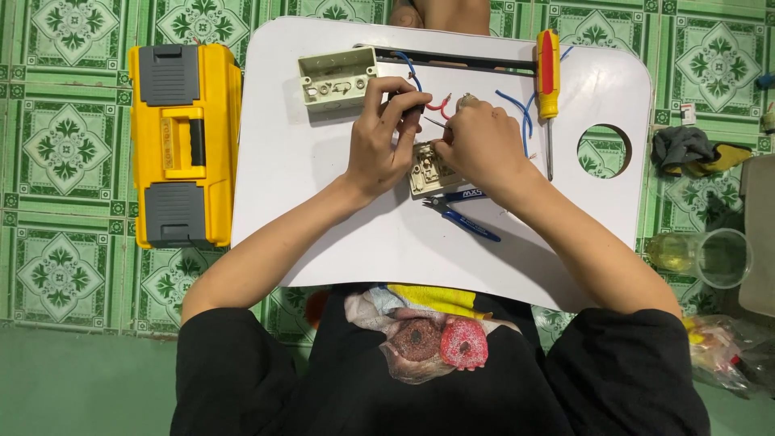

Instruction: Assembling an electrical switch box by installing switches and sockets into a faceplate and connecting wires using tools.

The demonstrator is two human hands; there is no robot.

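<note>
Green tiled floor, white tray (323, 234) over it. I am seeing the left hand (386, 137) gripping a switch (426, 171) mid-tray, fingers pinching a red wire (440, 105). Right hand (483, 145) is clenching around a small tool, type unclear. Pliers (464, 220) lying just beside; yellow toolbox (186, 145) left.

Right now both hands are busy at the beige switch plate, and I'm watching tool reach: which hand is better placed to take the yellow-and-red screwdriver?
Probably the right hand: the yellow-and-red screwdriver lies on that side, whereas the left hand would cross over.
</note>
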